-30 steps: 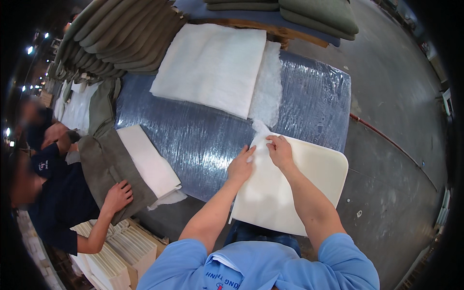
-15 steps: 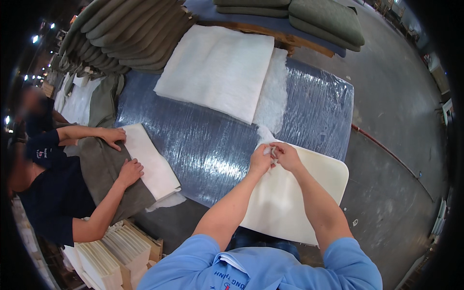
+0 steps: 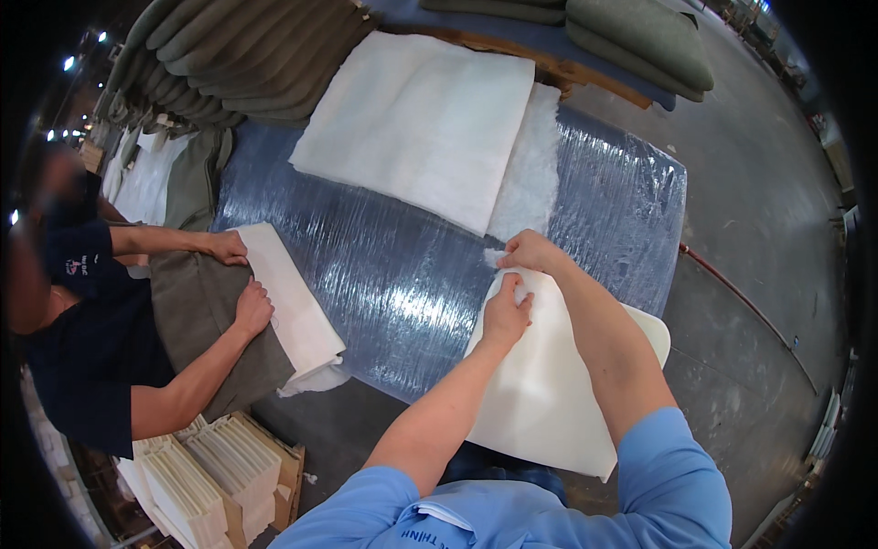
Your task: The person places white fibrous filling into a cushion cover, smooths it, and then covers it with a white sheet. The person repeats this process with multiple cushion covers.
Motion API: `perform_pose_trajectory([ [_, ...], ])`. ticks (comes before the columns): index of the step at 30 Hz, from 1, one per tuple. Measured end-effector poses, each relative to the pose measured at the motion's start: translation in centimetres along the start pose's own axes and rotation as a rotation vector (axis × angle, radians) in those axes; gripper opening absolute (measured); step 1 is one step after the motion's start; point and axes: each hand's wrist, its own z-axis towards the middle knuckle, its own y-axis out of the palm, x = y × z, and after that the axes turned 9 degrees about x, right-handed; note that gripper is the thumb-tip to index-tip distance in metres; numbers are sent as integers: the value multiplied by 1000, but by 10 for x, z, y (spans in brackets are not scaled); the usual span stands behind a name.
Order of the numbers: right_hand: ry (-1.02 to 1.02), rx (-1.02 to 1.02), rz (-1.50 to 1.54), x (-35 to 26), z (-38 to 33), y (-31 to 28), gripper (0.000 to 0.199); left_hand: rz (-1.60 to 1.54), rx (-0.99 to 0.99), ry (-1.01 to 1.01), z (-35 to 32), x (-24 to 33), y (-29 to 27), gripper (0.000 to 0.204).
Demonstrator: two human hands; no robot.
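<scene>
At 9 o'clock we've an olive cover w/ a white pad partly inside; at 7, a brown carton w/ cream slabs. Approx. 4–5, our cream panel: L hand curled, apparently on a fluff tuft; R hand pinching white wadding at its far corner. Prob. wadding-picking; next calls for a gentle pull, panel held steady.

Batting on table — cushions behind, panel before.

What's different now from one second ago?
The right hand moved forward, away from the left hand, which has white fluff between its fingers. The co-worker's other hand came onto the green-grey cloth. The white wadding stayed on the plastic-wrapped blue surface.
</scene>
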Motion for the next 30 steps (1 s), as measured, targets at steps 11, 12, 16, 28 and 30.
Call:
perform_pose_trajectory([
  [11,-149,-107,-324,-5,28,-8,27,236,-108,19,14,4,1,80],
  [12,-222,-95,-408,-10,29,-7,27,244,-110,0,16,5,-1,80],
  [16,-513,60,-612,-15,28,1,24,242,-112,-40,18,7,-4,79],
  [28,-105,606,389,-30,21,-66,21,239,-132,-138,15,21,-7,79],
  [30,-71,621,620,-23,4,-74,20,210,-128,-140,15,22,-9,81],
])
